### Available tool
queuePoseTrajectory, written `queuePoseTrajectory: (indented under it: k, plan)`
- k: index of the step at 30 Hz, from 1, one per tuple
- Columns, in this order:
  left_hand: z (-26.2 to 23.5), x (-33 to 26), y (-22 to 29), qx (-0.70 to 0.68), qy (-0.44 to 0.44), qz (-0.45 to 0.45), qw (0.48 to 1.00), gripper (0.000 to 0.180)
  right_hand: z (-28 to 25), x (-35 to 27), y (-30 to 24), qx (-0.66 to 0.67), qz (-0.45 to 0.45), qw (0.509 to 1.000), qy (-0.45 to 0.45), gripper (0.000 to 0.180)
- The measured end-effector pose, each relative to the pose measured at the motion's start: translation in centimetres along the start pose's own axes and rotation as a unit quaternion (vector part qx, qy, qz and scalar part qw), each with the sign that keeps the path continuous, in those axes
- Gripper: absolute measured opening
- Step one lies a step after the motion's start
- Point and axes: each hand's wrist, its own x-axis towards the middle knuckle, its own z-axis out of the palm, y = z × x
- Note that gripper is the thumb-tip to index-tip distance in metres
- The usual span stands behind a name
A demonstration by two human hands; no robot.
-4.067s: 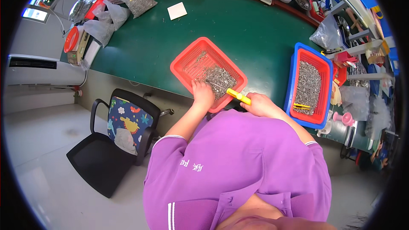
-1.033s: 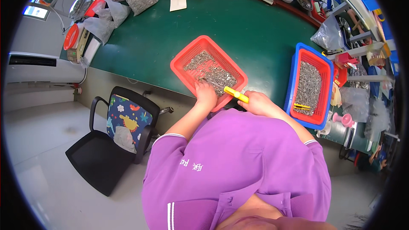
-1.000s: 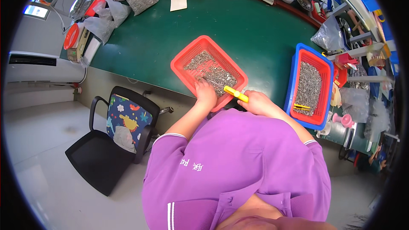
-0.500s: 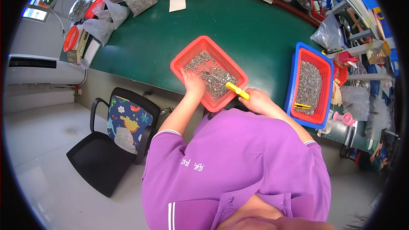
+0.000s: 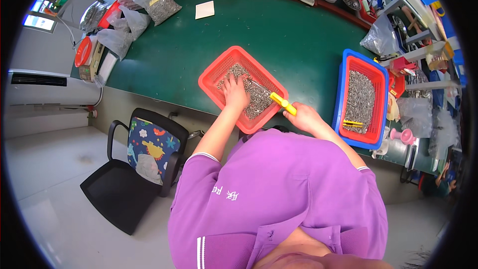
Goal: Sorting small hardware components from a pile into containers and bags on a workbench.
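A red perforated plastic basket (image 5: 214, 100) at the table's near edge holds many small silver metal parts (image 5: 255, 108), apparently screws or pins. My left hand (image 5: 235, 93) lies on these parts inside the basket, its fingers stretched and slightly apart. At the basket's right corner, my right hand (image 5: 302, 118) is closed round the end of a yellow-handled tool (image 5: 283, 103). The tool's thin metal shaft slants over the basket toward my left fingertips; its tip is hard to make out among the parts.
To the right, a red basket of similar parts (image 5: 361, 97) sits inside a blue tray (image 5: 341, 94), with a yellow tool (image 5: 353, 123) lying in it. Bags of parts (image 5: 164, 5) and a scale (image 5: 90, 62) stand at the left. A black chair (image 5: 112, 189) is beside me.
My left hand has moved from the basket's near-left side farther in over the parts, its fingers stretching forward. My right hand and the yellow-handled tool have shifted slightly right.
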Motion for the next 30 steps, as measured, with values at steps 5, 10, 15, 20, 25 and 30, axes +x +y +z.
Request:
queuePoseTrajectory:
  k: [5, 10, 15, 20, 25, 30]
  plan:
    - [0.5, 2.2, -0.2, -0.030, 0.006, 0.012, 0.999, 0.067, -0.3, 0.0, -0.4, -0.007, 0.005, 1.000, -0.010, 0.041]
    - [0.8, 0.6, -0.6, -0.105, -0.085, 0.131, 0.982, 0.053, 0.1, 0.1, 0.3, 0.001, 0.000, 1.000, -0.006, 0.041]
    - [0.5, -0.2, 0.3, 0.033, 0.007, -0.043, 0.999, 0.062, 0.0, 0.3, -1.1, -0.007, -0.006, 0.999, -0.034, 0.040]
    - [0.6, -1.0, 1.2, 0.152, -0.099, -0.073, 0.981, 0.072, 1.1, 1.3, -1.4, -0.003, -0.052, 0.996, -0.075, 0.038]
    - [1.1, -0.9, -0.4, 0.276, -0.064, -0.062, 0.957, 0.062, 0.9, 1.2, -2.2, -0.016, -0.061, 0.993, -0.101, 0.040]
    - [0.0, -0.2, -0.6, 0.243, -0.127, -0.049, 0.960, 0.061, 0.8, 0.9, -2.0, 0.016, -0.045, 0.996, -0.072, 0.040]
